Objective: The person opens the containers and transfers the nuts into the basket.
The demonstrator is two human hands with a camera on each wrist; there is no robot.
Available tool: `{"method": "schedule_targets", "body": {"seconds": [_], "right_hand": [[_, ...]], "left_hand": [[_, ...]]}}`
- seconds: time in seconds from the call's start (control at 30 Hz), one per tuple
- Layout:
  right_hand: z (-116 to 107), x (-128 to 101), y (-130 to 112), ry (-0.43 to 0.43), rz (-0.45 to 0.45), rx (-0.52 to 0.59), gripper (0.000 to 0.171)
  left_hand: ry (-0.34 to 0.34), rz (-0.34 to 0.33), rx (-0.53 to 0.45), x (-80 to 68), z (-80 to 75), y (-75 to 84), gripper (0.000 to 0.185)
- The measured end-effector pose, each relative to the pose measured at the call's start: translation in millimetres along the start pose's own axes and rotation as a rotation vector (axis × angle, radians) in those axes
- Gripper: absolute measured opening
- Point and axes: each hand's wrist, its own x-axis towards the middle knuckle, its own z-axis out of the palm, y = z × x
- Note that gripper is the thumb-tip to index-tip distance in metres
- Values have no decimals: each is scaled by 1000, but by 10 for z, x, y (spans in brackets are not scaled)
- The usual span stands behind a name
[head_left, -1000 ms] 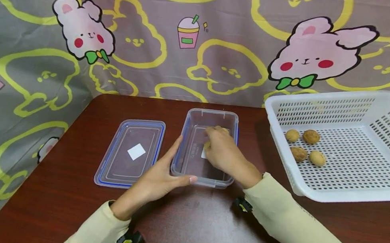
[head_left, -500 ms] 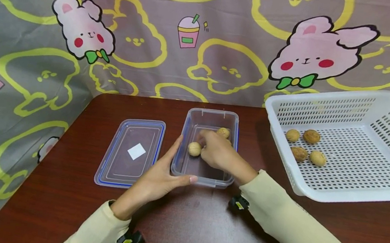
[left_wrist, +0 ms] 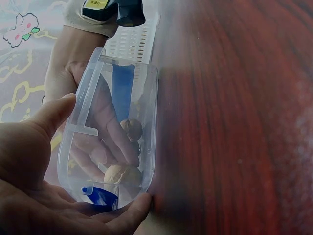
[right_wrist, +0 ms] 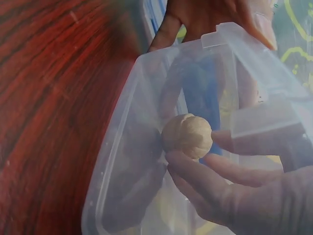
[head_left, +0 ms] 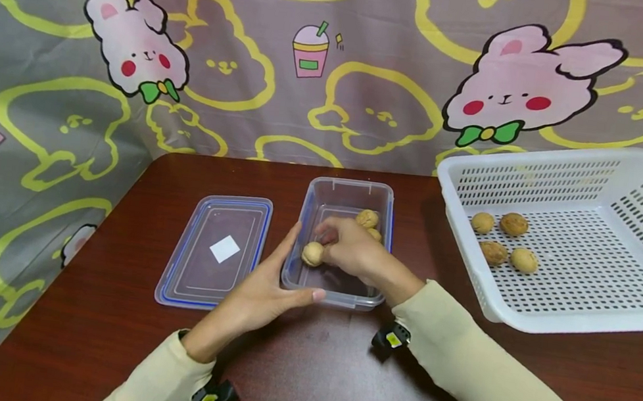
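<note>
A clear plastic food container with blue side clips stands on the table. My left hand holds its near left corner, thumb on the front rim and fingers along the left wall. Inside the container is my right hand, its thumb and fingers pinching a pale walnut low near the left wall. The right wrist view shows this walnut through the plastic, between the fingertips. Along the right wall lie more walnuts, partly hidden by the right hand.
The container's lid, with a white square label, lies flat to the left. At the right stands a white perforated basket with several walnuts at its left side. A patterned cloth hangs behind the table.
The right hand has moved slightly left and toward the near side inside the container. The walnut, hidden by the hand at first, now shows by the left wall. My left hand stays put.
</note>
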Motion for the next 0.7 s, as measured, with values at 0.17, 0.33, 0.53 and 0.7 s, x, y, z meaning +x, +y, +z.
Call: {"method": "schedule_targets", "body": {"seconds": [0.17,0.33,0.53,0.7], "right_hand": [[12,-5,3,-54,42,178,42],[34,0,15,-114,63,294,38],[43,-9,4,-129,67,394,36],[11,-90,-80,-94,50,393,34]], "left_hand": [[4,-2,20,5,1,-5,115],[-1,0,9,5,5,5,118],[-6,0,6,-1,-1,19,119],[-2,2,17,3,-3,13,119]]}}
